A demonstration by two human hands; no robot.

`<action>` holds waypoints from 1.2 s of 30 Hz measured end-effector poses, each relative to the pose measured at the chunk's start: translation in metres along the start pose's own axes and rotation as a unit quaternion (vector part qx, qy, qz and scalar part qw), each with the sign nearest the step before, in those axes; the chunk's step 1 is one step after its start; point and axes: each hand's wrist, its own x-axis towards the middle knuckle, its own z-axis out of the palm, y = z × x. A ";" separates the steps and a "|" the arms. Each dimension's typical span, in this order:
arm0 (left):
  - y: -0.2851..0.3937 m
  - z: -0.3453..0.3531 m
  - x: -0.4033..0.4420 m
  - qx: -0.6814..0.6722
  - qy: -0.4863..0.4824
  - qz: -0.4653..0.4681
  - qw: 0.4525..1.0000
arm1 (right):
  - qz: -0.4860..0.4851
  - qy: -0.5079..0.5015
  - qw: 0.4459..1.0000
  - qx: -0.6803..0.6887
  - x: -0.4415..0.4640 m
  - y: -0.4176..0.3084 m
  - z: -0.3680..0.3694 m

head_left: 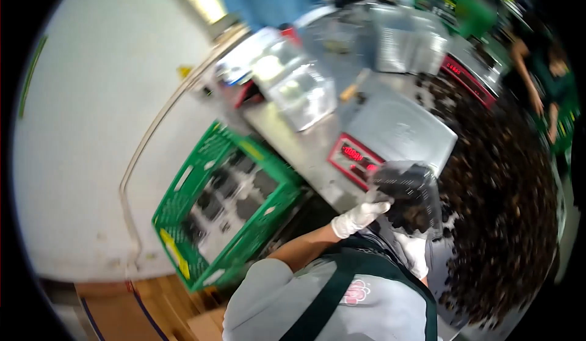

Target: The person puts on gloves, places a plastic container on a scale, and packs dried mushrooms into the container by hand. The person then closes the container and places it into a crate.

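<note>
My left hand point(360, 219), in a white glove, grips the near left side of a clear plastic box point(427, 197). Dark brown pieces point(408, 216) fill part of this box, which is tilted in front of my chest. Against its lower edge is my right hand point(412, 254), also white-gloved, with its fingers partly hidden by the box. Just beyond the box stands a scale with a steel plate point(403, 127) and a red lit display point(354, 153). To the right of it, a large heap of dark brown pieces point(500, 206) covers the table.
At my left, a green crate point(227, 268) holds several packed clear boxes. Stacks of clear plastic containers point(299, 90) stand left of the scale, and more containers point(406, 42) behind it. A second scale point(469, 79) is farther back. Another person's arms point(534, 90) show at the far right.
</note>
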 end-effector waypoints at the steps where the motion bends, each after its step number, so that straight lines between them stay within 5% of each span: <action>1: 0.007 0.002 -0.004 -0.014 0.035 0.052 0.998 | 0.030 -0.035 0.998 -0.038 0.002 0.012 0.008; 4: 0.065 -0.001 -0.035 -0.114 0.137 0.084 0.980 | -0.008 -0.178 0.945 -0.274 0.010 -0.014 0.040; 6: 0.090 -0.042 -0.064 -0.031 0.256 0.179 0.950 | -0.088 -0.201 0.949 -0.227 0.016 -0.001 0.058; 8: 0.131 -0.069 -0.114 0.028 0.392 0.213 0.894 | -0.094 -0.232 0.938 -0.242 0.020 -0.012 0.075; 9: 0.152 -0.070 -0.136 0.138 0.490 0.290 0.810 | -0.098 -0.245 0.930 -0.256 0.022 -0.017 0.083; 12: 0.191 -0.136 -0.239 0.241 0.680 0.150 0.676 | -0.108 -0.280 0.914 -0.274 0.031 -0.022 0.098; 14: 0.190 -0.194 -0.304 0.197 0.717 0.164 0.648 | -0.108 -0.281 0.916 -0.265 0.034 -0.020 0.105; 18: 0.178 -0.221 -0.375 0.204 0.779 0.028 0.592 | -0.132 -0.290 0.899 -0.301 0.037 -0.007 0.110; 21: 0.157 -0.237 -0.396 0.323 0.724 -0.088 0.603 | -0.164 -0.285 0.870 -0.368 0.034 0.002 0.111; 23: 0.165 -0.215 -0.382 0.262 0.736 -0.249 0.572 | -0.148 -0.282 0.871 -0.375 0.030 0.005 0.113; 25: 0.159 -0.228 -0.375 0.209 0.740 -0.290 0.570 | -0.106 -0.294 0.866 -0.391 0.028 -0.005 0.115; 26: 0.157 -0.244 -0.373 0.365 0.749 -0.248 0.493 | -0.106 -0.283 0.869 -0.391 0.029 -0.004 0.114; 28: 0.169 -0.278 -0.349 0.466 0.760 -0.278 0.357 | -0.139 -0.253 0.875 -0.389 0.025 0.002 0.110; 30: 0.187 -0.266 -0.302 0.591 0.723 -0.146 0.327 | -0.119 -0.222 0.884 -0.394 0.021 0.014 0.101; 36: 0.242 -0.179 -0.115 0.743 0.416 0.265 0.453 | -0.131 -0.179 0.859 -0.461 0.012 -0.005 0.087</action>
